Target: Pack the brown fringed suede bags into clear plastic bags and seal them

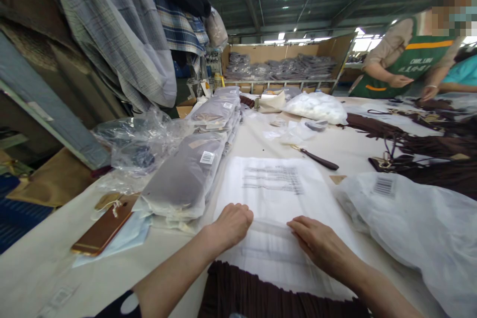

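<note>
In front of me a white, half-clear plastic bag (pixel 276 198) with printed lines of text lies flat on the table. My left hand (pixel 234 222) is closed on the bag, its fingers curled and knuckles up. With pressed-together fingers, my right hand (pixel 315 238) pinches the same bag at about the same height, a short gap away. Dark brown fringe (pixel 261 293) shows below the bag at the near edge; how far it extends beneath the plastic is hidden.
To the left are stacked grey bagged goods (pixel 179 174) with barcode labels and a phone (pixel 104 226). A filled white plastic bag (pixel 413 228) lies right. Beyond are a dark strap (pixel 318 158) and brown fringed pieces (pixel 439 144). A person in a green apron (pixel 417 59) stands across the table.
</note>
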Motion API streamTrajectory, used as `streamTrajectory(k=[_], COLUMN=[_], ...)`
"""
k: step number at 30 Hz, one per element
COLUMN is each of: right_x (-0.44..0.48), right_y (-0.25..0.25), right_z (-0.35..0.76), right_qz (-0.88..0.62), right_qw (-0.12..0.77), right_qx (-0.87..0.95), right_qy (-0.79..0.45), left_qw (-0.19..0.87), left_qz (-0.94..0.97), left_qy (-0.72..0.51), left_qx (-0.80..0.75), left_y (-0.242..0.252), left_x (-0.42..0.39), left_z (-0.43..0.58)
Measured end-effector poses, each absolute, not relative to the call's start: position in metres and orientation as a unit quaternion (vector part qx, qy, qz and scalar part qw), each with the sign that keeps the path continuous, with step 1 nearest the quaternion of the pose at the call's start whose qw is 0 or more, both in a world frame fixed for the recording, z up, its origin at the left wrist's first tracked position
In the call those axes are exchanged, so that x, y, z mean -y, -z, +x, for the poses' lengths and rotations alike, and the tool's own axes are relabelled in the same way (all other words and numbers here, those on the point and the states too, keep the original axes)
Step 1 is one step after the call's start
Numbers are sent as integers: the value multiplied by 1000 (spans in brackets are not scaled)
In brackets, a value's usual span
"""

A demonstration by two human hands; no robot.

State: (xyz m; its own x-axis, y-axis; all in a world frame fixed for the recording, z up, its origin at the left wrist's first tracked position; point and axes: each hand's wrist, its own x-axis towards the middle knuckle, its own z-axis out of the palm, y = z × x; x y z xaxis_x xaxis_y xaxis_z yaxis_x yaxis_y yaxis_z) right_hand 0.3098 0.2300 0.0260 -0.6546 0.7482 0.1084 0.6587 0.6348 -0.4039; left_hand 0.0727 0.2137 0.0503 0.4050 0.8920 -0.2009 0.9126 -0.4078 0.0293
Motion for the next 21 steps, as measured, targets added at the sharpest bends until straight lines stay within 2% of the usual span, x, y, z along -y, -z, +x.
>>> streamTrajectory(k=[5,10,17,21], right_x=[-227,-228,-234,-233], right_y=[-29,-32,-33,-31], right_z=[302,297,306,308], right_qz=[-458,-515,-487,-466], right_qw=[114,124,142,168], right_qx=[868,822,778,785], right_qy=[-156,-211,-370,-372], left_qw=[76,92,149,181], left_qz=[844,851,826,809], left_qy=[40,7,-1,2], left_qx=[-529,-517,-543,-559], left_y=[-60,-60,-56,-58], left_x=[-199,-201,-214,-217], left_z=[95,119,112,110])
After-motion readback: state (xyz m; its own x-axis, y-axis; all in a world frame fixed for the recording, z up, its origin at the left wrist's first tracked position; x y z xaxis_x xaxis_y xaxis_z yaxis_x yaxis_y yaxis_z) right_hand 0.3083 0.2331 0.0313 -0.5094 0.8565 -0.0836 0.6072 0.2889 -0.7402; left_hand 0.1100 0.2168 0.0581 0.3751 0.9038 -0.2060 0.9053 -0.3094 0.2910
